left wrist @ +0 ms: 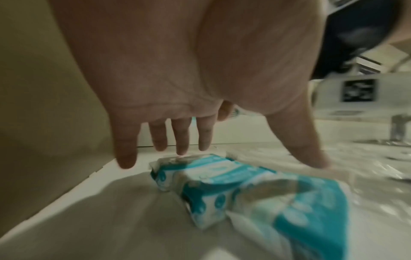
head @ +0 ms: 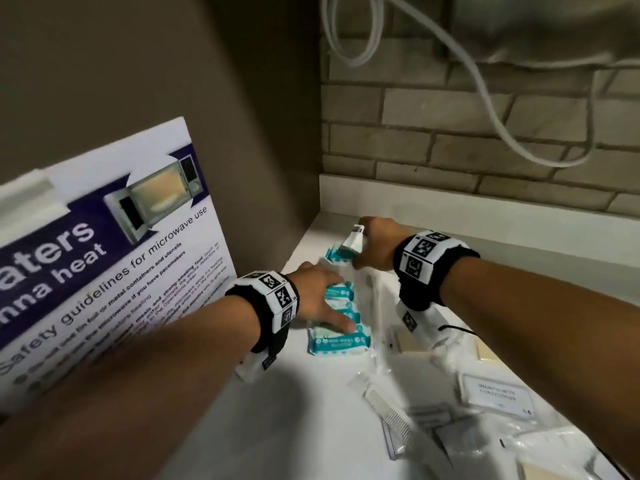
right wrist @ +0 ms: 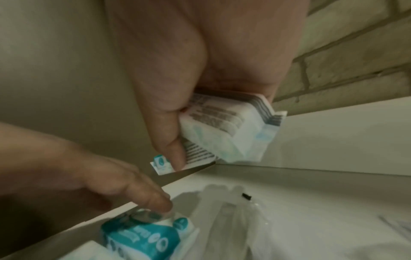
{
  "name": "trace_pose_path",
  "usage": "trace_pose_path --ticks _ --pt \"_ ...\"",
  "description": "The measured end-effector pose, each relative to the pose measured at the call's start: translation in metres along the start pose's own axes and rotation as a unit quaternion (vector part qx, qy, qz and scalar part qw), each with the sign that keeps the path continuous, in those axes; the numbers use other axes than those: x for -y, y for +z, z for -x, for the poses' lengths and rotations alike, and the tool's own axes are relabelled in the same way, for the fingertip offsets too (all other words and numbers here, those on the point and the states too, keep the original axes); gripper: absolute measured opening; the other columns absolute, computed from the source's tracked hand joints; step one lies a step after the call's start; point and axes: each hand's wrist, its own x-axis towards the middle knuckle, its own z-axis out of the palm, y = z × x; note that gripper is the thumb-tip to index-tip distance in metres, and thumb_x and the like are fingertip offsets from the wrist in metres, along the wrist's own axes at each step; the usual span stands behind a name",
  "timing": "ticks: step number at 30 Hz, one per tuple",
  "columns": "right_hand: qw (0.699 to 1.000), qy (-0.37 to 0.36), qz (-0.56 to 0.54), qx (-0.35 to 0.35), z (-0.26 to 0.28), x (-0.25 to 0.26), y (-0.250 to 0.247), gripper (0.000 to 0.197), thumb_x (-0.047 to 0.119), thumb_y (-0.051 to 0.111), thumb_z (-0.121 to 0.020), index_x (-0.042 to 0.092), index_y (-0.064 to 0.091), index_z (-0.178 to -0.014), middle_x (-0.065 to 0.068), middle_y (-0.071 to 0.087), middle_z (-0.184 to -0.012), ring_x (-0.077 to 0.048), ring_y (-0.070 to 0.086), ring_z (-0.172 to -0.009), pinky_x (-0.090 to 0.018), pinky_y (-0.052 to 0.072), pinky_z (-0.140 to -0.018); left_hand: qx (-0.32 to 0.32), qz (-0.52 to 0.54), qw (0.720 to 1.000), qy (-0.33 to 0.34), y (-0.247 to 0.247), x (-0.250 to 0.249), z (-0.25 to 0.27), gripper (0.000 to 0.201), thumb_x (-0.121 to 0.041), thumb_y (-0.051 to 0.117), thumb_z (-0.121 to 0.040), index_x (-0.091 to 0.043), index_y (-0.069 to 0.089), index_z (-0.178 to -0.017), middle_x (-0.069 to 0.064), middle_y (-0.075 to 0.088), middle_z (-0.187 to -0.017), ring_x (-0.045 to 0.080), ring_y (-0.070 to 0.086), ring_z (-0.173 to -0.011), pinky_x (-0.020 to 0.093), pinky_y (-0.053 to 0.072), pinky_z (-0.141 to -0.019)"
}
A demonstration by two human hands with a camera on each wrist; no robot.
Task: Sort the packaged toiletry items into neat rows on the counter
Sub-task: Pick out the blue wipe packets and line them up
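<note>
A row of teal-and-white wipe packets [head: 341,311] lies on the white counter [head: 311,410] near the left wall. My left hand [head: 320,301] is spread flat over the row, fingers straight, fingertips [left wrist: 181,149] touching the far packet [left wrist: 213,168]. My right hand [head: 372,245] is raised above the far end of the row and grips a small stack of the same packets [right wrist: 224,130], printed backs outward, pinched between thumb and fingers. In the right wrist view the left hand's fingertips [right wrist: 162,202] press on a teal packet [right wrist: 144,235].
Clear-wrapped items lie at the right front: a white comb [head: 388,410], a shampoo sachet [head: 497,396], tan soap bars [head: 486,351]. A microwave safety sign [head: 104,258] leans on the left wall. A brick backsplash [head: 467,133] and white cable [head: 485,98] are behind.
</note>
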Motion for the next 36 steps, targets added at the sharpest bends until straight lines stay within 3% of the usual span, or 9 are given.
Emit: trace_pose_path --ticks 3,9,14,17,20,25,29,32,36 --pt "0.999 -0.008 0.033 0.021 -0.018 0.011 0.012 0.051 0.031 0.082 -0.069 0.015 0.059 -0.111 -0.009 0.067 -0.111 -0.030 0.063 -0.102 -0.030 0.048 -0.077 0.017 -0.086 0.996 0.004 0.009 -0.003 0.015 0.116 -0.070 0.078 -0.051 -0.029 0.028 -0.147 -0.001 0.028 -0.150 0.023 0.024 -0.136 0.038 0.030 -0.114" --pt "0.993 -0.013 0.087 0.080 -0.034 0.017 0.032 0.053 0.030 0.083 -0.066 0.015 0.058 -0.110 -0.008 0.066 -0.110 -0.030 0.063 -0.103 -0.034 0.053 -0.084 0.027 -0.131 0.991 0.011 0.009 0.008 0.023 0.107 -0.057 0.081 -0.058 -0.030 0.030 -0.148 -0.005 0.026 -0.154 0.020 0.029 -0.136 0.040 0.034 -0.112" --pt "0.984 -0.041 0.047 0.167 -0.030 0.018 0.039 0.037 0.021 0.082 -0.071 0.015 0.053 -0.092 0.003 0.055 -0.073 -0.020 0.055 -0.069 -0.018 0.043 -0.047 0.052 -0.115 0.992 0.015 0.000 0.015 0.033 0.099 -0.052 0.086 -0.054 -0.030 0.044 -0.141 -0.006 0.035 -0.147 0.018 0.039 -0.131 0.032 0.035 -0.111" --pt "0.980 -0.040 -0.003 0.197 -0.024 0.017 0.034 0.035 0.025 0.084 -0.070 0.018 0.052 -0.082 0.005 0.053 -0.064 -0.010 0.048 -0.050 -0.011 0.031 -0.028 0.055 -0.014 0.998 -0.019 -0.015 0.004 0.035 0.069 -0.044 0.084 -0.063 -0.029 0.059 -0.125 -0.009 0.053 -0.131 0.014 0.055 -0.114 0.028 0.045 -0.099" --pt "0.980 -0.041 -0.042 0.191 -0.021 0.015 0.025 0.044 0.035 0.084 -0.071 0.012 0.056 -0.096 -0.002 0.058 -0.064 -0.014 0.049 -0.046 -0.016 0.037 -0.035 -0.052 0.035 0.998 -0.019 -0.024 -0.004 0.022 0.032 -0.027 0.072 -0.081 -0.021 0.065 -0.112 -0.003 0.063 -0.119 0.014 0.060 -0.090 0.021 0.046 -0.073" --pt "0.982 -0.055 -0.107 0.144 -0.016 0.010 0.001 0.059 0.023 0.086 -0.066 0.016 0.041 -0.104 -0.006 0.060 -0.083 -0.016 0.056 -0.062 -0.027 0.047 -0.049 -0.218 0.194 0.955 -0.053 -0.032 -0.005 0.008 0.023 -0.024 0.064 -0.087 -0.017 0.055 -0.106 0.001 0.064 -0.104 0.019 0.061 -0.083 0.023 0.043 -0.072" --pt "0.988 -0.067 -0.072 0.119 -0.014 0.011 -0.008 0.077 0.025 0.084 -0.060 0.019 0.027 -0.112 -0.005 0.057 -0.088 -0.020 0.061 -0.077 -0.033 0.051 -0.057 -0.261 0.388 0.884 -0.007 -0.036 -0.009 0.003 0.038 -0.017 0.066 -0.081 -0.026 0.050 -0.114 0.005 0.060 -0.106 0.029 0.069 -0.089 0.044 0.058 -0.079" --pt "0.981 -0.075 -0.122 0.130 -0.012 0.008 -0.014 0.072 0.019 0.082 -0.063 0.019 0.029 -0.112 -0.002 0.057 -0.086 -0.016 0.061 -0.074 -0.029 0.049 -0.053 -0.244 0.440 0.862 0.058 -0.039 -0.009 0.006 0.044 0.001 0.060 -0.086 -0.027 0.059 -0.120 0.013 0.063 -0.104 0.024 0.066 -0.078 0.032 0.058 -0.069" --pt "0.952 -0.062 -0.261 0.145 -0.007 0.002 -0.017 0.044 0.011 0.074 -0.065 0.019 0.053 -0.103 -0.001 0.060 -0.084 -0.012 0.056 -0.061 -0.022 0.044 -0.048 -0.271 0.391 0.876 0.085 -0.043 0.002 0.009 0.022 -0.015 0.066 -0.089 -0.016 0.070 -0.111 0.009 0.063 -0.106 0.011 0.060 -0.083 0.020 0.050 -0.079"
